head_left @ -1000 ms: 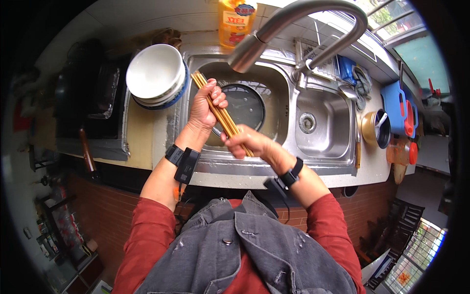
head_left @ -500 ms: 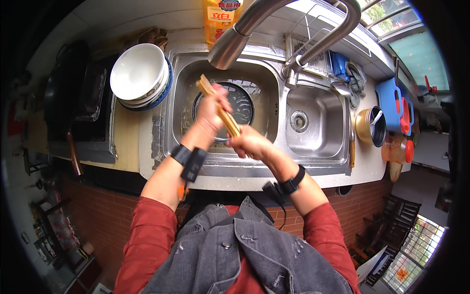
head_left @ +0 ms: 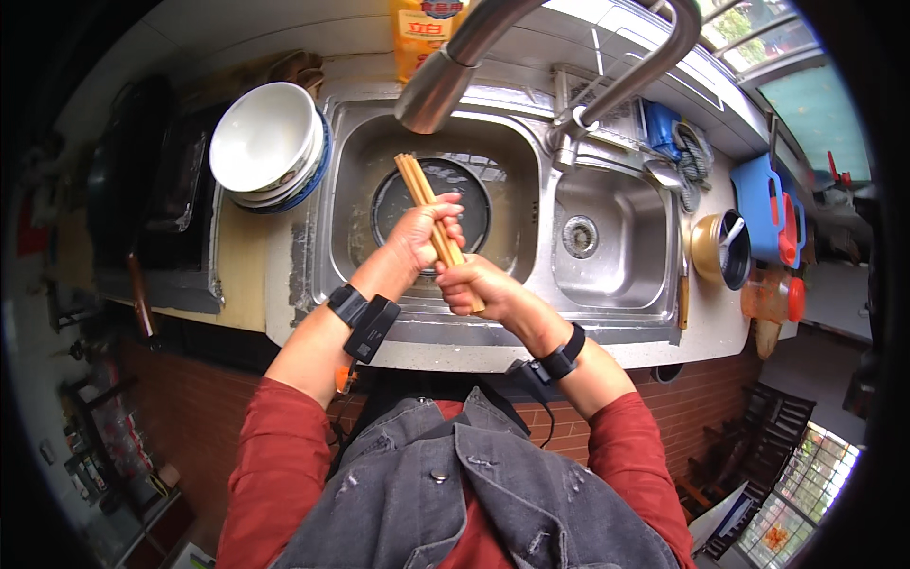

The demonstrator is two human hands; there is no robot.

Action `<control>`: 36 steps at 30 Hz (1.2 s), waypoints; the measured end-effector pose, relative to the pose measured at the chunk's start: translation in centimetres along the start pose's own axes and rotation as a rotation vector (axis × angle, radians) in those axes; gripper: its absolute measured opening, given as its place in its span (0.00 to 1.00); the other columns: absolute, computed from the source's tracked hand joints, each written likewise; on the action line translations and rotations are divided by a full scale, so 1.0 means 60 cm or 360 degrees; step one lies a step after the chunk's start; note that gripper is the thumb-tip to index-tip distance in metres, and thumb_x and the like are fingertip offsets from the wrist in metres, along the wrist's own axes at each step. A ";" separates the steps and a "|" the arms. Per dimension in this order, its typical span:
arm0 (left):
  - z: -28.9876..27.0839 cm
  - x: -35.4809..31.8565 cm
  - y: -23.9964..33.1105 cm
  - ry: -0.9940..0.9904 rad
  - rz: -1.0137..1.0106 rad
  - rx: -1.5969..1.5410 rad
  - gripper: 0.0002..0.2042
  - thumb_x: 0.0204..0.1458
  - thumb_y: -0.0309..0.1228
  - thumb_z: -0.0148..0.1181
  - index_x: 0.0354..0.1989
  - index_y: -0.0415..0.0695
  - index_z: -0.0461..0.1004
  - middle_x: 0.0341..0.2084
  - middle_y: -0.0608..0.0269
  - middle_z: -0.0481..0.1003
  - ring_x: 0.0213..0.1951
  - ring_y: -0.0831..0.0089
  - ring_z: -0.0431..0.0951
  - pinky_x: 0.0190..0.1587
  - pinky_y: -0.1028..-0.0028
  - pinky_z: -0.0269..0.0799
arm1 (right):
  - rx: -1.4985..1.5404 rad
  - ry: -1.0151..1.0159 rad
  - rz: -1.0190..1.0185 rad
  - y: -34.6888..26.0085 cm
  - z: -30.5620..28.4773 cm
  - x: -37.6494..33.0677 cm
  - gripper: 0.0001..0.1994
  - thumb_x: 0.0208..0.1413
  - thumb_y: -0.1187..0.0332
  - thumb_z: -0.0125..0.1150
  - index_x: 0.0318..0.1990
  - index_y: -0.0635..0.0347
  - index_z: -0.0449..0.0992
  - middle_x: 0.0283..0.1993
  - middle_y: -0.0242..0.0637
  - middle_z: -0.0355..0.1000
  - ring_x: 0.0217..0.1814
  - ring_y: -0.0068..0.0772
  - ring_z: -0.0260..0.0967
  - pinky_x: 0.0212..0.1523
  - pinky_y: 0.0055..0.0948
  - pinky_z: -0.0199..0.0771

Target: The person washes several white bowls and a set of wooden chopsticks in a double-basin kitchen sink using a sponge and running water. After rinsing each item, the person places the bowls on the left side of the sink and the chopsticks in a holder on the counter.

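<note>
2 hands (head_left: 420, 232) grip a slanted bundle of chopsticks (head_left: 417, 182) above the dark round vessel (head_left: 464, 194) in the larger basin (head_left: 517, 180).

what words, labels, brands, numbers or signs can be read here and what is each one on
Yellow-orange plastic bottle: large red characters, and lighter ones on a blue badge above them; wording not copied here.
Black rectangular device on the left forearm: pale marks, too small to read.
Large stainless-steel basin, right wall: small dark marks, too small to read.
Tan bundled chopsticks: no print visible.
</note>
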State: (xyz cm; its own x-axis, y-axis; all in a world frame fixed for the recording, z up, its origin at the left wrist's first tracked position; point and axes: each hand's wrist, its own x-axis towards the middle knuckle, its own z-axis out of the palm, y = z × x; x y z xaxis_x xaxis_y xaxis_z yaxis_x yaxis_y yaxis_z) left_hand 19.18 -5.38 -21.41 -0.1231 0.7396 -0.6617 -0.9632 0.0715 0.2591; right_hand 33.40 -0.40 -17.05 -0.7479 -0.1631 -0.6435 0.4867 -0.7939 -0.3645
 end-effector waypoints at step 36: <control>0.069 -0.020 0.047 0.0697 0.0866 0.0189 0.09 0.51 0.32 0.60 0.34 0.46 0.65 0.12 0.66 0.65 0.09 0.74 0.63 0.13 0.73 0.64 | -0.1244 0.0611 -0.0554 0.039 0.006 -0.070 0.11 0.43 0.75 0.54 0.37 0.65 0.65 0.22 0.37 0.65 0.14 0.27 0.61 0.12 0.28 0.59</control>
State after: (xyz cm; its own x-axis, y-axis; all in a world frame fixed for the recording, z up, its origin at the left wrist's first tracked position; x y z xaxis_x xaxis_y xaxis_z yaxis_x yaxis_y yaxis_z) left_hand 17.61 -3.32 -16.95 -0.6884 0.3559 -0.6320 -0.7080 -0.1408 0.6920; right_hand 37.55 -1.77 -14.95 -0.7759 0.3249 -0.5408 0.5332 -0.1204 -0.8374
